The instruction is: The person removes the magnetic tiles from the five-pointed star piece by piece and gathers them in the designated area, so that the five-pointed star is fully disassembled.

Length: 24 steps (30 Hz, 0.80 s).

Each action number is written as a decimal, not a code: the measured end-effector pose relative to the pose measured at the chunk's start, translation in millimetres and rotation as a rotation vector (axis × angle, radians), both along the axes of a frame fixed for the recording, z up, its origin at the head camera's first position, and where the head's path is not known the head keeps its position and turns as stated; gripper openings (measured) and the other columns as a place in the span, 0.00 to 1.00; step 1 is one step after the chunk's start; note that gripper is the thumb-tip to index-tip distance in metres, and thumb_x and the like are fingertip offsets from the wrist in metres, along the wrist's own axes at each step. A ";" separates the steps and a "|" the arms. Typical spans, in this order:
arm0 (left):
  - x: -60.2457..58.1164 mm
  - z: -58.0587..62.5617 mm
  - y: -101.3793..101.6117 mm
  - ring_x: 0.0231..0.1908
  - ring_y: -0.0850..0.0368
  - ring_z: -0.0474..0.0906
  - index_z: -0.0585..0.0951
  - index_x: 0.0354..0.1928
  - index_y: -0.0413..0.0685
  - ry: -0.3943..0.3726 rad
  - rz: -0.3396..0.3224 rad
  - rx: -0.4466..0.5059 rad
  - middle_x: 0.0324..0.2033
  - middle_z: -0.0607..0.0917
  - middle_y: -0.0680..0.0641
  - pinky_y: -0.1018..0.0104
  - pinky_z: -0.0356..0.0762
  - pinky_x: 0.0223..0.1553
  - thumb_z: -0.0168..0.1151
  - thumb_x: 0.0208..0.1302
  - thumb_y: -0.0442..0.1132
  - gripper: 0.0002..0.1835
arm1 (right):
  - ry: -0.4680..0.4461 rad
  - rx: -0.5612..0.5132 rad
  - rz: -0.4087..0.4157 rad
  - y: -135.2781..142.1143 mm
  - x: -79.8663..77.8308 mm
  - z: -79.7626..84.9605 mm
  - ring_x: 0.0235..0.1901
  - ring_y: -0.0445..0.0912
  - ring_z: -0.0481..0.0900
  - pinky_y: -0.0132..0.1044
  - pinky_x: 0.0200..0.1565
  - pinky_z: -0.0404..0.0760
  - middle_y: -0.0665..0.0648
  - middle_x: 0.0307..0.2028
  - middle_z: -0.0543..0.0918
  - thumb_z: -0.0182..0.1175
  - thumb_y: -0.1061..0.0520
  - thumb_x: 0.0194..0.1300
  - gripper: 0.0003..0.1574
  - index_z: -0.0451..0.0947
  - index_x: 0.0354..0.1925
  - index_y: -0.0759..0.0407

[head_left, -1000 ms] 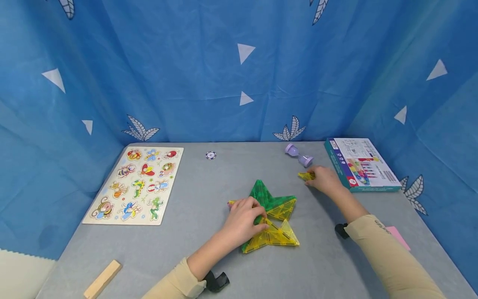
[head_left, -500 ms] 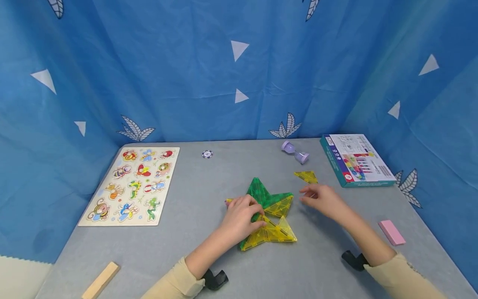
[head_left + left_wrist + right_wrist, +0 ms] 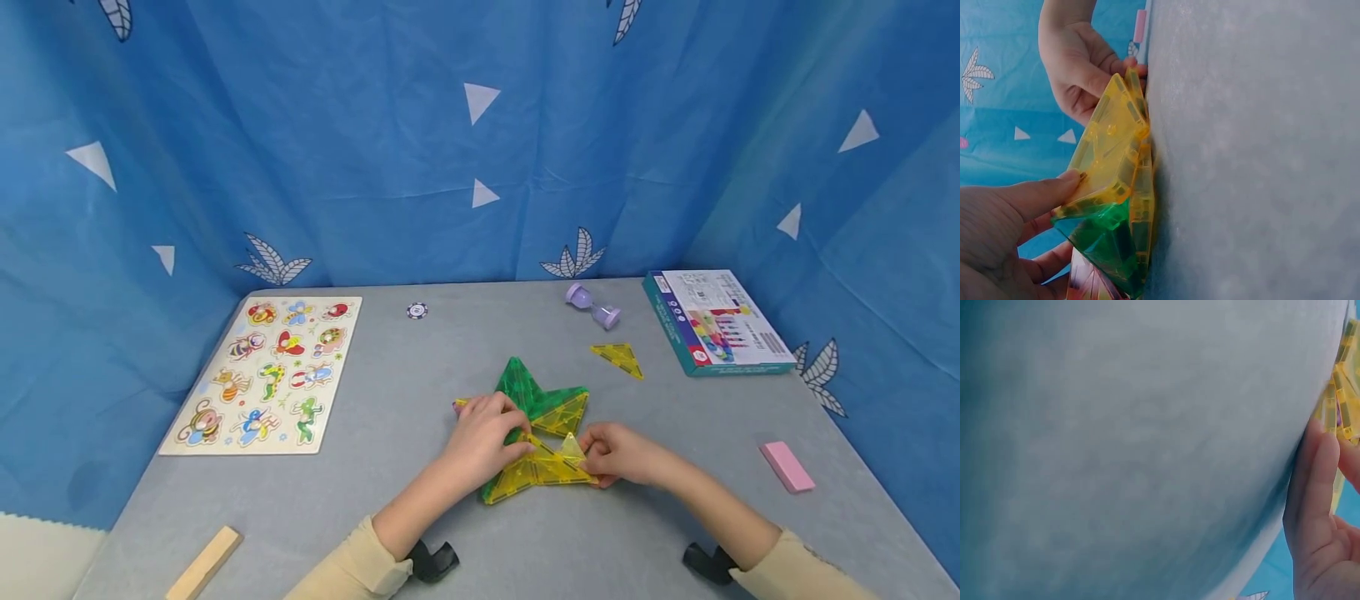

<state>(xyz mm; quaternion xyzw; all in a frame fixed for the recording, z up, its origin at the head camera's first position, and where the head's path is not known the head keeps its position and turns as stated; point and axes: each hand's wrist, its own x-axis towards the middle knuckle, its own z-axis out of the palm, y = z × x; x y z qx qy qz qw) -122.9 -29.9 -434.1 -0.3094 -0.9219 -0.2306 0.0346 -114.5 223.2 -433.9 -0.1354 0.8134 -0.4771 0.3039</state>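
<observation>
A star-shaped build of translucent magnetic tiles stands on the table, green at the back and yellow in front. My left hand grips its left side; in the left wrist view the thumb presses a yellow tile above a green one. With its fingertips my right hand pinches the front right yellow point, where a pale yellow triangle sticks up. Yellow tile edges show at the right fingertips in the right wrist view. Behind lies a loose yellow triangular tile.
A purple sand timer and a boxed set lie at the back right, a pink block nearer. Leftward are an insect puzzle board, a poker chip and a wooden block. Blue curtain surrounds the table.
My right hand has let go of the loose yellow triangle at the back and come forward and left to the star's front right point. The left hand has kept its hold.
</observation>
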 end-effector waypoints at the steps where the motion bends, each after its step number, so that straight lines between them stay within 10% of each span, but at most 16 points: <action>1: -0.2 -0.1 0.1 0.44 0.59 0.71 0.80 0.34 0.63 0.001 -0.001 0.000 0.39 0.73 0.57 0.50 0.60 0.59 0.66 0.56 0.54 0.08 | 0.001 -0.001 0.005 2.1 0.4 0.1 0.22 0.45 0.75 0.38 0.26 0.81 0.54 0.21 0.75 0.59 0.62 0.62 0.10 0.71 0.38 0.68; 13: -0.8 2.1 -1.6 0.44 0.59 0.71 0.80 0.33 0.62 -0.014 0.001 0.009 0.39 0.73 0.57 0.49 0.58 0.61 0.66 0.56 0.53 0.08 | 0.098 0.063 0.011 51.4 -19.4 49.1 0.29 0.47 0.74 0.36 0.33 0.78 0.57 0.29 0.77 0.58 0.60 0.64 0.12 0.74 0.43 0.68; 19: 0.2 1.7 -1.1 0.45 0.59 0.71 0.80 0.33 0.62 -0.011 0.007 -0.011 0.39 0.73 0.57 0.49 0.58 0.61 0.65 0.56 0.54 0.08 | 0.115 0.098 -0.212 47.2 -64.5 74.6 0.39 0.52 0.77 0.43 0.45 0.79 0.61 0.40 0.80 0.60 0.50 0.64 0.26 0.71 0.53 0.67; 24: 0.9 -0.1 0.5 0.43 0.59 0.71 0.80 0.32 0.63 0.004 0.011 -0.009 0.38 0.72 0.58 0.50 0.60 0.60 0.66 0.55 0.54 0.08 | 0.042 0.089 -0.331 21.0 -117.3 63.0 0.45 0.54 0.76 0.50 0.53 0.74 0.65 0.51 0.75 0.56 0.51 0.67 0.29 0.66 0.59 0.66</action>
